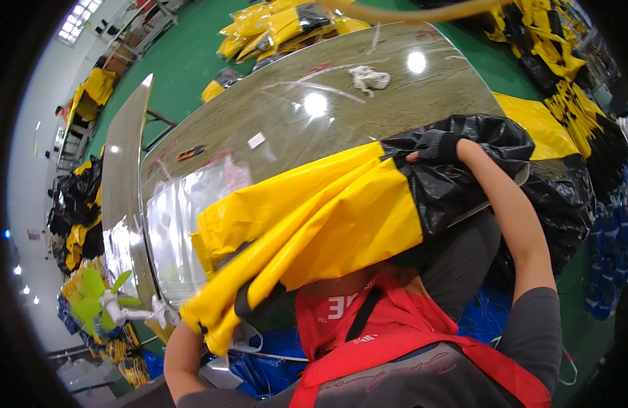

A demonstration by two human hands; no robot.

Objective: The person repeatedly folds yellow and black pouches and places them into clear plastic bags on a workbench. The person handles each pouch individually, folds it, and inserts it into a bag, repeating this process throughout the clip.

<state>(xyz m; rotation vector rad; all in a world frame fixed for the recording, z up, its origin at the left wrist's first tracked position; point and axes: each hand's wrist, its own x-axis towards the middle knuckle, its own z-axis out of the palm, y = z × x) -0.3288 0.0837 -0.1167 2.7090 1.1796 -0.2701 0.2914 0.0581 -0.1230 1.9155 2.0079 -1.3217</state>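
A glossy yellow and black rain garment point(355, 228) stretches slantwise over the near edge of the table and my lap. My right hand point(436, 147), in a dark fingerless glove, is closed on its black part, with the thumb showing at the fold. At the lower left, yellow folds drape over my left hand; the wrist point(185, 334) shows, but the fingers are hidden. Clear plastic bags point(181, 221) lie on the table beside the yellow end. More yellow and black material point(552, 183) is bunched past my right arm.
The wood-patterned table point(225, 122) holds a crumpled white cloth point(369, 79), a small white card point(257, 141) and an orange-handled cutting tool point(190, 153). Packed yellow garments point(280, 27) lie on the green floor beyond. A green-bladed fan point(96, 299) stands at the left.
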